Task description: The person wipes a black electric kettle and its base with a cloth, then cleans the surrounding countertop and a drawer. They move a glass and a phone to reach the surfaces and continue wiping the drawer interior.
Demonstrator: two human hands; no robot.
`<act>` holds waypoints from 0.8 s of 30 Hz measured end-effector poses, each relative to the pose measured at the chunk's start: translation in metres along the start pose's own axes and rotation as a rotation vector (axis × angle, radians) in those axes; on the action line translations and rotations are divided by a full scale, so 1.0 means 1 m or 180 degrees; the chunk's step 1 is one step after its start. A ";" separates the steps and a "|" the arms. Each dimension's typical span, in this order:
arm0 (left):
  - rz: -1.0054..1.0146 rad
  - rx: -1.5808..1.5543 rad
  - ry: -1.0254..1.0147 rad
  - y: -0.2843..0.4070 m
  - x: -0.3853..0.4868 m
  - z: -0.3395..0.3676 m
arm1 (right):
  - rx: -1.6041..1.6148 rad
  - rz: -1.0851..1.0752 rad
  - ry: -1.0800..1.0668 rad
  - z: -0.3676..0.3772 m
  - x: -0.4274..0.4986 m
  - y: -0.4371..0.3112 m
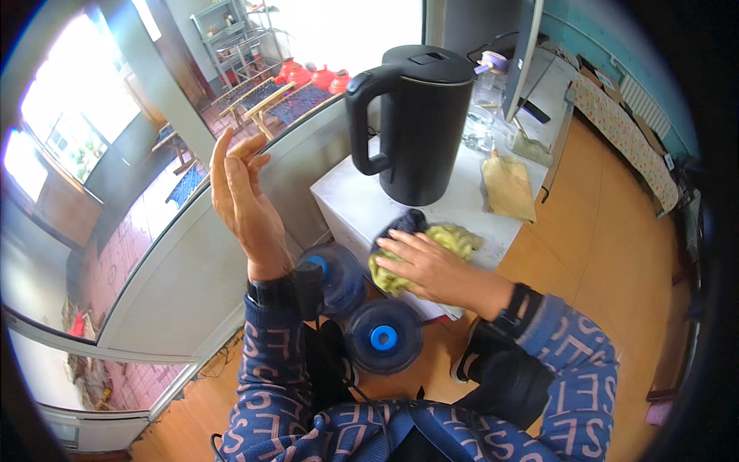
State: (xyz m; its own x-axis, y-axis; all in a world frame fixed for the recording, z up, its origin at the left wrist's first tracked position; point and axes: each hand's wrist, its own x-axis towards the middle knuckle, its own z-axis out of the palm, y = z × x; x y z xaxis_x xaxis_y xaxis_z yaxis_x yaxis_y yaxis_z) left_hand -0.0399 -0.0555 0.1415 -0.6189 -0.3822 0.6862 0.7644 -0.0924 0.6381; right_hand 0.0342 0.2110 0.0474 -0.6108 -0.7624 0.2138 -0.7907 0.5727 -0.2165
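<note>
My right hand [424, 268] lies over a crumpled yellow-green cloth [453, 239], fingers spread across it near the front edge of a white table [346, 187]. A dark bunched piece [409, 222], perhaps fabric, pokes out beyond the fingertips. My left hand [245, 202] is raised to the left of the table, holding nothing, with its fingers partly apart. Just behind the cloth is a large black electric kettle [427, 133], lid closed, its handle turned left. To its right a folded tan cloth [508, 187] lies flat.
Two blue water-cooler bottles [384, 338] [340, 283] stand on the floor between my legs and the table. A glass jar [479, 130], a grey-green cloth [530, 149] and a screen edge [522, 63] are farther back. A glazed partition [173, 300] runs along the left.
</note>
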 end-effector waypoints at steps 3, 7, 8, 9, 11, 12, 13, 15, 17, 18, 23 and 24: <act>-0.0050 0.0151 0.0251 0.001 -0.012 -0.010 | -0.0172 -0.0113 0.0309 0.026 0.063 0.018; -0.0215 0.0171 0.0306 -0.007 -0.010 -0.025 | -0.0635 0.0083 0.0318 0.051 0.151 0.040; -0.0234 0.0179 0.0334 -0.010 -0.009 -0.027 | -0.0731 0.0106 0.0393 0.055 0.169 0.045; -0.0201 0.0181 0.0335 -0.013 -0.007 -0.030 | -0.0714 0.0350 0.0328 0.060 0.186 0.046; -0.0334 0.0069 0.0389 -0.019 -0.006 -0.033 | -0.0674 0.0574 0.0379 0.065 0.208 0.047; -0.0351 0.0058 0.0385 -0.021 -0.005 -0.034 | -0.0698 0.0637 0.0340 0.065 0.208 0.046; -0.0367 0.0050 0.0386 -0.023 -0.005 -0.036 | -0.0692 0.0644 0.0363 0.065 0.206 0.043; -0.0457 0.0012 0.0359 -0.025 -0.005 -0.041 | -0.0645 0.0548 0.0471 0.061 0.192 0.034; -0.0504 -0.0028 0.0352 -0.027 -0.005 -0.046 | -0.0561 0.0400 0.0523 0.053 0.154 0.020; -0.0507 -0.0042 0.0367 -0.028 -0.005 -0.048 | -0.0607 0.0266 0.0573 0.048 0.132 0.011; -0.0449 -0.0086 0.0450 -0.032 -0.007 -0.054 | -0.0295 0.0516 0.0239 0.009 0.010 -0.035; -0.0455 -0.0128 0.0427 -0.032 -0.007 -0.054 | -0.0273 0.0603 0.0204 0.002 -0.012 -0.044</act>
State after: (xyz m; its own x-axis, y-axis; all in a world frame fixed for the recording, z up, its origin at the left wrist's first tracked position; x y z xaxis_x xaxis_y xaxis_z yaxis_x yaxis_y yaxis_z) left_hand -0.0502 -0.0992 0.0971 -0.6942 -0.4815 0.5351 0.6787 -0.1901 0.7094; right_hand 0.0769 0.1944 0.0526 -0.7481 -0.6195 0.2379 -0.6605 0.7296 -0.1771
